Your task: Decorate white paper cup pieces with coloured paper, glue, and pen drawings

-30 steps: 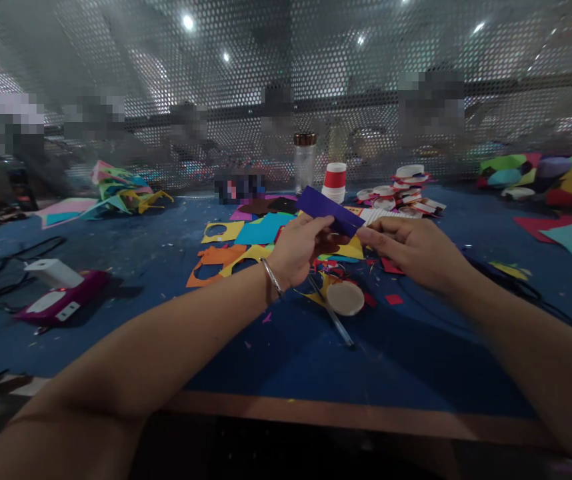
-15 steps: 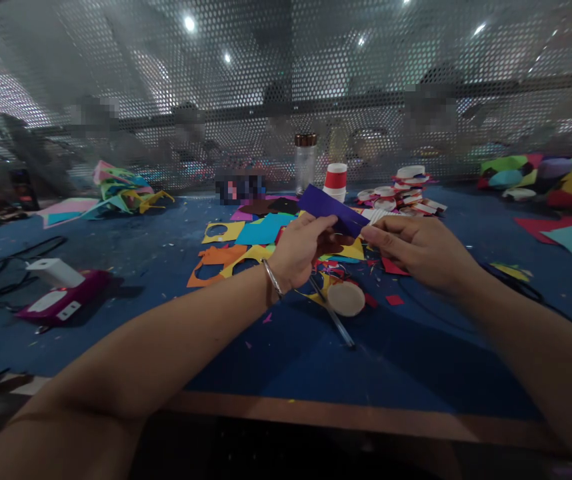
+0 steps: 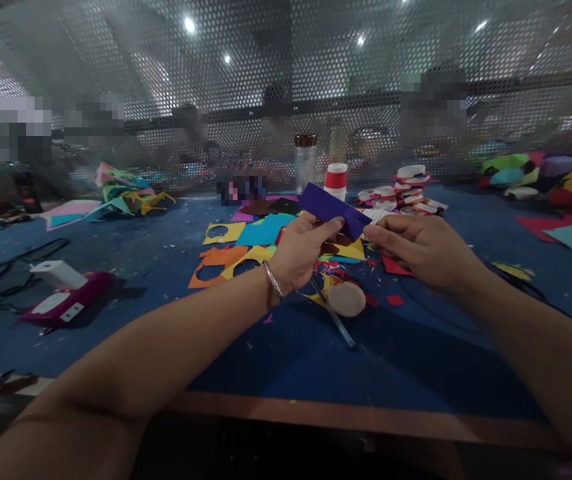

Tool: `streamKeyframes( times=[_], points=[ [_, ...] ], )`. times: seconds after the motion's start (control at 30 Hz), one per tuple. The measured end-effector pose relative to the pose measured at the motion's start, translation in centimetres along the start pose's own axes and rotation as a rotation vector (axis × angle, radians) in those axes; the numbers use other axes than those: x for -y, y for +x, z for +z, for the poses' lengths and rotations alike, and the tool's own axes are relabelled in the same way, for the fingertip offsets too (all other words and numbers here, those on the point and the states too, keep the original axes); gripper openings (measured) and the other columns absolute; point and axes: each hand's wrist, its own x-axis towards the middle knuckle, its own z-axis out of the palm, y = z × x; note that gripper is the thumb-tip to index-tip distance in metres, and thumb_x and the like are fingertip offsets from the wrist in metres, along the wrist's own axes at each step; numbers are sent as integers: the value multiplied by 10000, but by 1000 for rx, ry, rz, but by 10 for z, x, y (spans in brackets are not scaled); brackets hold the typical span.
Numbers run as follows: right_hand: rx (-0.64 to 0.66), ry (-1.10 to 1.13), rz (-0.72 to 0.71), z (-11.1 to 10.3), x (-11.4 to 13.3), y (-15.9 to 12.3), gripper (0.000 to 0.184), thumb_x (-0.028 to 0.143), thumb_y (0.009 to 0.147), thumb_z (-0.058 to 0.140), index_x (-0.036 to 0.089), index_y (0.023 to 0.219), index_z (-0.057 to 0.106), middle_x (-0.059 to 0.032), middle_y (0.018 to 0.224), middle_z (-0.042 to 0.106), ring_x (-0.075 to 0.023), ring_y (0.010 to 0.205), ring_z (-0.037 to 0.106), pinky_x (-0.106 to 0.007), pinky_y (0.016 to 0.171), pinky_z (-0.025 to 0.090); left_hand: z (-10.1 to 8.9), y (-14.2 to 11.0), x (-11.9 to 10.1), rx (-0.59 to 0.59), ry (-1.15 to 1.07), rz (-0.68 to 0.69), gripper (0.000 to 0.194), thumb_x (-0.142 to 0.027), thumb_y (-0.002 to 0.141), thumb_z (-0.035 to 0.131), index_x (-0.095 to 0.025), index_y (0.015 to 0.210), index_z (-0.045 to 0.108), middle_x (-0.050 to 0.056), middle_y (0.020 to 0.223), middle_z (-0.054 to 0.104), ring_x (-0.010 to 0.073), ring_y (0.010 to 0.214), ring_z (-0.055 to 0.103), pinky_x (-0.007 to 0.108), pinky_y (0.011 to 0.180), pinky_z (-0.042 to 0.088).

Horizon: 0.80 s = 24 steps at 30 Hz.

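Observation:
A dark purple piece of paper (image 3: 327, 203) is held up above the table, tilted down to the right. My left hand (image 3: 302, 248) is closed on its lower edge, thumb flat on top and the other fingers underneath. At the paper's right end, my right hand (image 3: 406, 241) pinches the corner between thumb and fingers. A slit shows in the paper near that corner; whether it is cut or torn I cannot tell. Below the hands lie a round cream paper disc (image 3: 347, 300) and a clear-barrelled pen (image 3: 339, 323).
Cut sheets, orange (image 3: 216, 257) and blue (image 3: 269, 230), lie left of my hands. Behind stand red and white paper cups (image 3: 336, 179), a glass jar (image 3: 305, 167) and a pile of decorated cups (image 3: 411, 190). A purple power strip (image 3: 79, 300) with cables sits left.
My left thumb has slid slightly to the right along the purple paper. Both hands stay closed on the paper in nearly the same place; the view has shifted a little.

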Motion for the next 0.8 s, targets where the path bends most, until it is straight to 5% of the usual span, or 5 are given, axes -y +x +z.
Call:
streamKeyframes(
  times=[0.8],
  points=[
    [27, 206, 17, 3, -3, -1, 624, 763, 760, 727, 237, 581, 444, 76, 511, 315, -74, 466, 223, -285, 443, 143, -1, 0, -9, -6, -55, -84, 344, -159, 966, 667, -163, 643, 549, -55, 571, 550, 43, 502, 509, 180, 520, 373]
  ],
)
